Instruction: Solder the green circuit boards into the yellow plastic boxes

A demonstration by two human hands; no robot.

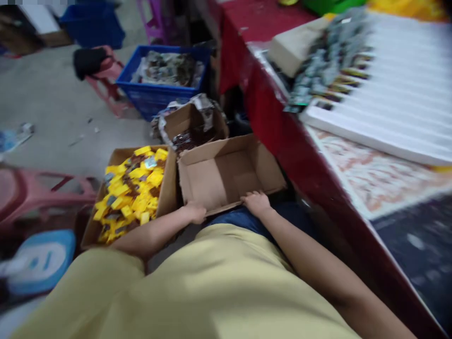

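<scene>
An open cardboard box (201,181) with nothing visible inside lies just in front of my lap. My left hand (195,213) is closed on its near left corner. On the near rim, further right, my right hand (256,202) has its fingers hooked over the edge of the same box. Left of it, touching or nearly so, stands another cardboard box (167,188) filled with small yellow parts (141,186) mixed with brown and grey bits. My left forearm passes over that box's near corner.
Behind stands a paper-lined carton (178,120) with dark pieces, then a blue crate (162,96). A red-covered table (261,99) runs along my right, bearing a white ridged foam tray (399,89). Pink stools (45,188) and a blue-and-white container (44,259) are at left.
</scene>
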